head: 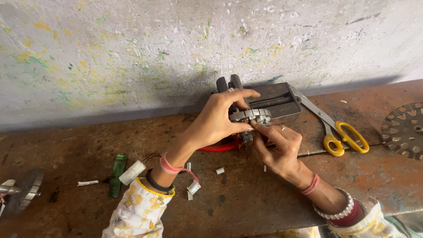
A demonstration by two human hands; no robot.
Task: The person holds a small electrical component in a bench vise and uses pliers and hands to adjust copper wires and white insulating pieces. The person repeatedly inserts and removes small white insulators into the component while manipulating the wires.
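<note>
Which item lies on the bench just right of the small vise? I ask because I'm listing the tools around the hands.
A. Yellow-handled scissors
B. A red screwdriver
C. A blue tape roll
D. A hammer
A: the yellow-handled scissors lie flat on the rusty bench, blades pointing toward the small vise, right of the right hand.

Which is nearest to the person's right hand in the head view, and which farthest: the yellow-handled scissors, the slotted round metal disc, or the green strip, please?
From the right hand:
1. Yellow-handled scissors, just to its right.
2. Slotted round metal disc, at the bench's right edge.
3. Green strip, far left, past the left forearm.
</note>
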